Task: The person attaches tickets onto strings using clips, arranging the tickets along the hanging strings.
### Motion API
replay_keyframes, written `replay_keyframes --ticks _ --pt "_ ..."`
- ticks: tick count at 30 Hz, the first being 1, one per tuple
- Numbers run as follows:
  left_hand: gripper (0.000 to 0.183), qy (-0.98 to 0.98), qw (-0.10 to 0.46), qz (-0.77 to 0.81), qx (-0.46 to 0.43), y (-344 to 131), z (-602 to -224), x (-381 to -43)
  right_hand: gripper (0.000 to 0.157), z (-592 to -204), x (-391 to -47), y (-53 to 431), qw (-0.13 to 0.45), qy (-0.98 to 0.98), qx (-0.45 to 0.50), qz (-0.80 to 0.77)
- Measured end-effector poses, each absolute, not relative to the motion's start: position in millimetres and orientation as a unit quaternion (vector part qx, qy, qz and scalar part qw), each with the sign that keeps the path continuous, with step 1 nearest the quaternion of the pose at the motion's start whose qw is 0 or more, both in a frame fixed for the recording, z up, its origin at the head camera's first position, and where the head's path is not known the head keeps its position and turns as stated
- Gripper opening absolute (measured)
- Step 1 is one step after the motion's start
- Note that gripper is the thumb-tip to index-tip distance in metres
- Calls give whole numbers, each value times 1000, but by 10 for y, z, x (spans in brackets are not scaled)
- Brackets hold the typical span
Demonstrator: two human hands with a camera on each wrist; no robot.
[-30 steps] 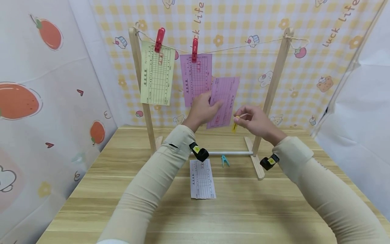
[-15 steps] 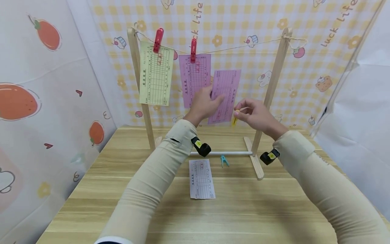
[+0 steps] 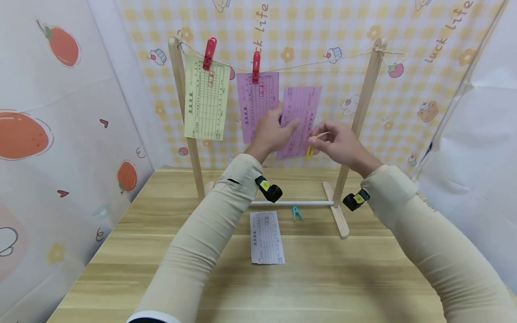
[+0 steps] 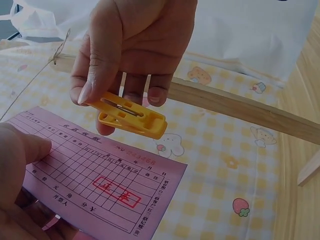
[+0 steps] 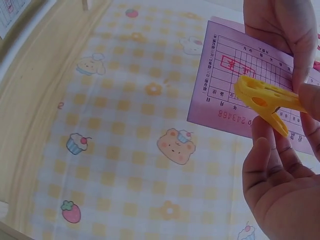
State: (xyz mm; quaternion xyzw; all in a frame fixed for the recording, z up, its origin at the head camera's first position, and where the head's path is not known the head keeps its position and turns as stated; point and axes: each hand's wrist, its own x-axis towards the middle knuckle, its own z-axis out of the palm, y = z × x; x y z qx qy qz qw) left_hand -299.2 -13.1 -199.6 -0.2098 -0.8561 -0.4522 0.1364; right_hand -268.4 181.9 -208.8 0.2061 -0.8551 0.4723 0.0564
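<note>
Higher in the head view than a second ago, the held slip point(image 3: 304, 105) now sits just right of centre, and the left hand point(image 3: 272, 133) and right hand point(image 3: 339, 141) have risen too. In the left wrist view its pink face shows "No 243468" point(image 4: 136, 154) in red, a Chinese title and a red boxed stamp point(image 4: 116, 192). "luck life" is written at upper right on the wall cloth point(image 3: 315, 27). Slips number four: the held one, plus a green slip point(image 3: 206, 103), a second pink slip point(image 3: 258, 94) and, at lower middle, a white slip point(image 3: 267, 240); the hanging ones' numbers are too small to read. Pegs number four: one red peg point(image 3: 209, 54) and another red peg point(image 3: 256, 67) on the cord point(image 3: 319, 63), a teal peg point(image 3: 297, 213) on the table point(image 3: 331, 278) and a yellow peg point(image 4: 156, 125). Left fingers pinch the held slip, thumb on its face; right thumb and fingers pinch the yellow peg, near the slip's lower right edge.
</note>
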Motion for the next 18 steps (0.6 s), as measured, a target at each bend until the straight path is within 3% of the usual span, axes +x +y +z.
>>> replay_keyframes --ticks 18 --pt "27 -824 149 -499 -224 -92 -1864 -3048 15 -1837 -2727 1768 110 -851 217 464"
